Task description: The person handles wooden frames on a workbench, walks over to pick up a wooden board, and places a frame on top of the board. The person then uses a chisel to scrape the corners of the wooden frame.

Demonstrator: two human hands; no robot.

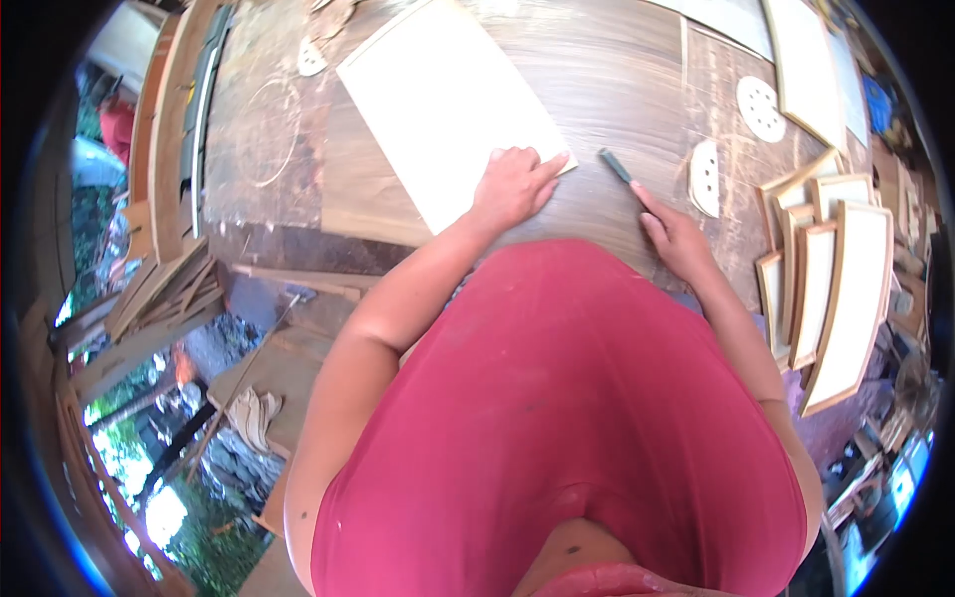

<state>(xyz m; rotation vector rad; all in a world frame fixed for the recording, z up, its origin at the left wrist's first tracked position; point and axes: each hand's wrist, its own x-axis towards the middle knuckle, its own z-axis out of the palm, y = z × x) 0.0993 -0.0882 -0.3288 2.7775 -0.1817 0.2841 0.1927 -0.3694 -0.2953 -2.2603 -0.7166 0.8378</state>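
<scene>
A white rectangular panel lies at a slant on the wooden worktable. My left hand rests flat on its near right corner, fingers stretched out toward the edge. To the right, apart from the panel, my right hand is closed round the near end of a narrow dark tool. The tool's far end points up and left, over the tabletop. I cannot tell exactly what kind of tool it is.
A round white sanding disc with holes and a folded one lie at right. Beyond them several wood-edged white panels lean in a stack. Long boards stand along the left edge. At far left is a person in red.
</scene>
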